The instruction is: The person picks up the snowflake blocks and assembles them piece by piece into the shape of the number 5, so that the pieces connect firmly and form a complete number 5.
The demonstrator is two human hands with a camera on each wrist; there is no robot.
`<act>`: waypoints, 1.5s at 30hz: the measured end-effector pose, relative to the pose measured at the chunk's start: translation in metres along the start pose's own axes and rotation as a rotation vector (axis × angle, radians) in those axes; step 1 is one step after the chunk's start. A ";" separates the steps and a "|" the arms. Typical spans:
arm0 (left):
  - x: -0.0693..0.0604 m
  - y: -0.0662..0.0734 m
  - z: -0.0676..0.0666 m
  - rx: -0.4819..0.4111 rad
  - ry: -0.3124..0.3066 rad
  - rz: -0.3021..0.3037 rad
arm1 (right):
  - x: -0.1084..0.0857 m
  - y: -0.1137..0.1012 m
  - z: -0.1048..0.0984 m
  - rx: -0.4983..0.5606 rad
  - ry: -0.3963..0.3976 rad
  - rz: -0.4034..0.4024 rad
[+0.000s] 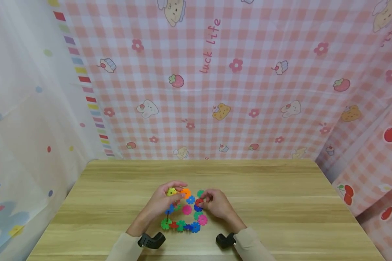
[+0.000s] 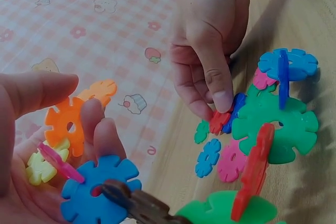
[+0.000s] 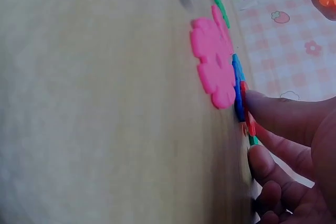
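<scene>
A chain of interlocking plastic snowflake discs in several colours lies between the two hands. At its far left, my left hand [image 1: 160, 201] holds the chain by an orange snowflake disc [image 2: 62, 124], with a yellow disc [image 2: 43, 167] beside the palm. A blue disc [image 2: 105, 192], a dark brown disc [image 2: 142, 203] and a green disc [image 1: 166, 223] continue the chain towards the front. On the right, my right hand [image 1: 217, 204] pinches a red disc [image 2: 218, 123] between thumb and fingers. Against it sits a dark blue disc [image 3: 239, 87], near a pink disc [image 3: 212, 61].
Within the ring, a pink disc [image 1: 187, 210] and a light blue disc [image 1: 191, 199] lie on the wooden table [image 1: 281, 203]. Behind the right fingers is a teal-green disc [image 1: 200, 193]. A checked pink curtain [image 1: 209, 90] hangs along the table's back edge.
</scene>
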State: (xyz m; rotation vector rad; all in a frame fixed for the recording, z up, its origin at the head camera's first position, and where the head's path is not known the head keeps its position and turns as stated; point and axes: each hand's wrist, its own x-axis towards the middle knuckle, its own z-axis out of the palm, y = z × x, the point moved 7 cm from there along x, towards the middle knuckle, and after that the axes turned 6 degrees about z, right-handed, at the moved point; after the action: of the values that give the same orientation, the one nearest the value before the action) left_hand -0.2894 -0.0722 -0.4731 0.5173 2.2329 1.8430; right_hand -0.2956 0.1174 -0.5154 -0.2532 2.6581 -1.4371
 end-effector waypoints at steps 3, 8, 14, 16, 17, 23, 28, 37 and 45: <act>0.001 -0.001 0.000 0.003 0.004 -0.007 | 0.000 0.000 0.000 0.010 -0.008 0.020; 0.001 -0.001 -0.001 0.053 0.021 -0.003 | -0.002 -0.002 0.000 0.006 -0.009 0.036; 0.001 0.000 -0.001 0.072 0.025 -0.004 | -0.001 -0.001 0.000 0.024 0.020 0.051; 0.001 0.001 -0.001 0.079 0.027 -0.002 | -0.001 -0.001 -0.001 0.040 0.028 0.056; 0.001 0.001 -0.001 0.082 0.029 -0.001 | -0.001 -0.001 -0.001 0.048 0.031 0.058; 0.001 0.000 -0.002 0.094 0.035 0.011 | -0.003 -0.001 -0.002 0.076 0.028 0.055; 0.002 -0.002 -0.001 0.096 0.023 0.017 | -0.003 0.000 -0.001 0.075 0.022 0.044; 0.001 0.000 0.000 0.079 -0.004 0.029 | -0.001 0.001 -0.002 0.076 0.011 0.049; -0.001 0.003 0.002 0.063 -0.003 0.023 | -0.005 -0.003 -0.011 0.144 -0.001 0.075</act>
State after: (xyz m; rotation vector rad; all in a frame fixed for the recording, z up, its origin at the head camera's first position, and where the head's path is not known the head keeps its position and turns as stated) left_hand -0.2877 -0.0705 -0.4710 0.5588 2.2981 1.7865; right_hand -0.2928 0.1257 -0.5064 -0.1402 2.5188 -1.5939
